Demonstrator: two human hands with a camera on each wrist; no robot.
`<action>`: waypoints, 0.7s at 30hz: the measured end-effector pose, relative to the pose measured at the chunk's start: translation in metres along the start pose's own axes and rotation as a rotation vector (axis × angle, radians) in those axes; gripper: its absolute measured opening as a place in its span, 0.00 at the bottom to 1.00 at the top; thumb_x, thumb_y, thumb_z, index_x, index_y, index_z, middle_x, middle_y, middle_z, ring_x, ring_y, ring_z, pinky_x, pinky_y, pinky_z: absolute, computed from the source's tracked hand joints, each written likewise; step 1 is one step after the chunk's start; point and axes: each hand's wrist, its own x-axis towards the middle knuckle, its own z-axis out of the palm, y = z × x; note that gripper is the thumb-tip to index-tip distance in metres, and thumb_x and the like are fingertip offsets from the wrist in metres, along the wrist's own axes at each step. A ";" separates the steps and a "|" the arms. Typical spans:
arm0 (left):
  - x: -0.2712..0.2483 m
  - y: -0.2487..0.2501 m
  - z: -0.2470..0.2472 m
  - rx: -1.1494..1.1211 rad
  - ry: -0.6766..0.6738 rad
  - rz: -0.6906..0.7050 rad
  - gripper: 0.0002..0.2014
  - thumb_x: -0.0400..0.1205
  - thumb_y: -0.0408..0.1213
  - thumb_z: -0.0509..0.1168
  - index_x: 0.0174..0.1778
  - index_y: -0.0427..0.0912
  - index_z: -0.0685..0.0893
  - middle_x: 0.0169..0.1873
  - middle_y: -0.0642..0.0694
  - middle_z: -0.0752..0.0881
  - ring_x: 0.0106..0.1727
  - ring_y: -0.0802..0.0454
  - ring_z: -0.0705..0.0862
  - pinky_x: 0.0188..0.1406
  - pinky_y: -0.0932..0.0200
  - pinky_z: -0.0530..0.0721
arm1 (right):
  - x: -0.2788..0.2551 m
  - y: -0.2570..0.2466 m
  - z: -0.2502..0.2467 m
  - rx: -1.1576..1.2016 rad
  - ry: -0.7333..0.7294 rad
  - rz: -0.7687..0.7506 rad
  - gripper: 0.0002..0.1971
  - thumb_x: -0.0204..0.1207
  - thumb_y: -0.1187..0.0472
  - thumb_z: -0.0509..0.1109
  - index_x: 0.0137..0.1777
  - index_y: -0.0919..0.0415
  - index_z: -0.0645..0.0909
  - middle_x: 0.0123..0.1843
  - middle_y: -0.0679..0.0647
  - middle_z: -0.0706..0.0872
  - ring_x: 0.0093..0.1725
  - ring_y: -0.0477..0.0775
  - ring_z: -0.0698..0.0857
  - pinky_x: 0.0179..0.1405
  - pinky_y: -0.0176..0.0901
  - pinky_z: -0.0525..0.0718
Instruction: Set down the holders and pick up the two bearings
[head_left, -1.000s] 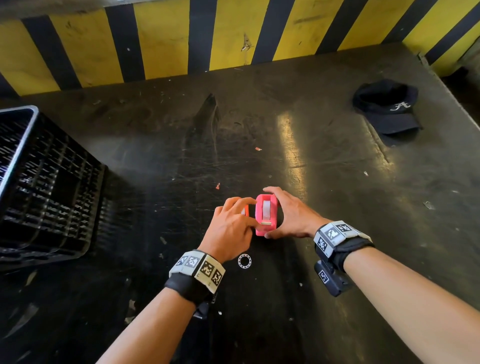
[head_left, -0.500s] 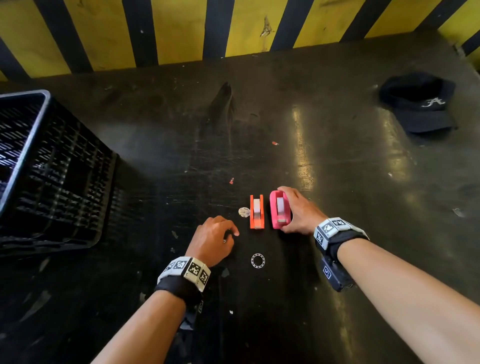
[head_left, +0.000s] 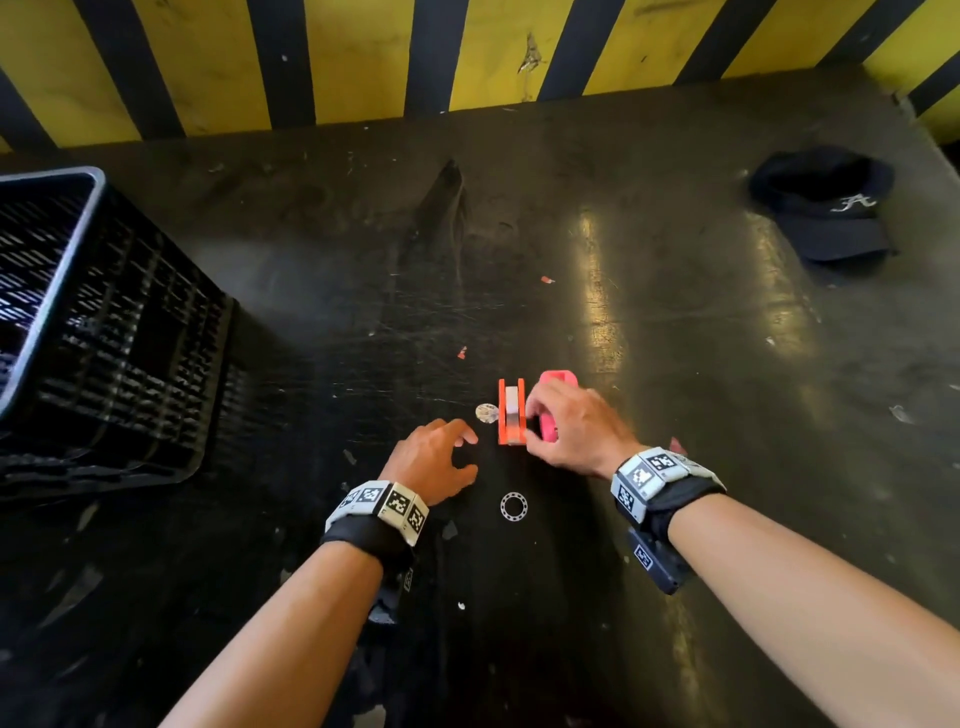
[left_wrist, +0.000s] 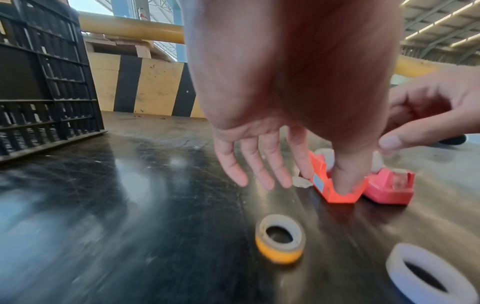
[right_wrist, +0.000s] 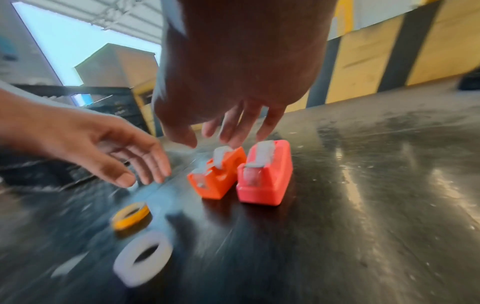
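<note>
My right hand (head_left: 574, 428) hovers over the two tape dispensers on the worktop (head_left: 675, 364), fingers spread and relaxed, grasping nothing; the fingertips (right_wrist: 228, 139) are right above the roll in the orange dispenser (head_left: 510, 413), contact unclear through the blur. The pink dispenser (head_left: 557, 378) stands just beside the orange one on its right, sides close, maybe touching, and is partly hidden under my right hand in the head view. My left hand (head_left: 434, 460) is released too, fingers loosely extended, palm down, low over the worktop just left of the orange dispenser, holding nothing. A small pale round scrap (head_left: 487, 413) lies against the orange dispenser's left side, between it and my left fingertips. Near my left hand, closer to me, sit a small orange tape roll (left_wrist: 280, 238) and a white ring (head_left: 514, 505), both flat on the worktop and apart from each other. A black plastic crate (head_left: 104, 338) stands at far left, a dark cap (head_left: 826, 208) lies far right, and a yellow-and-black striped wall (head_left: 467, 52) runs behind.
</note>
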 end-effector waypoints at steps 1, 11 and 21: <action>-0.003 -0.002 0.003 0.002 -0.044 -0.030 0.24 0.77 0.51 0.75 0.70 0.57 0.79 0.65 0.51 0.83 0.64 0.50 0.84 0.64 0.44 0.86 | -0.006 -0.005 0.005 0.018 -0.057 -0.025 0.11 0.74 0.49 0.77 0.48 0.49 0.78 0.46 0.45 0.81 0.42 0.49 0.82 0.44 0.47 0.83; -0.028 -0.016 0.039 0.115 -0.035 -0.065 0.34 0.78 0.39 0.76 0.78 0.57 0.72 0.80 0.45 0.70 0.79 0.42 0.71 0.75 0.38 0.78 | -0.053 -0.019 0.058 -0.057 -0.356 -0.008 0.24 0.75 0.53 0.80 0.69 0.48 0.76 0.64 0.50 0.78 0.61 0.54 0.82 0.59 0.54 0.86; -0.025 -0.036 0.011 -0.072 0.200 -0.003 0.22 0.78 0.40 0.75 0.69 0.53 0.82 0.64 0.44 0.82 0.64 0.43 0.83 0.64 0.46 0.85 | -0.015 -0.042 0.036 -0.037 -0.202 -0.150 0.14 0.73 0.53 0.77 0.55 0.50 0.77 0.51 0.47 0.82 0.49 0.52 0.82 0.49 0.51 0.86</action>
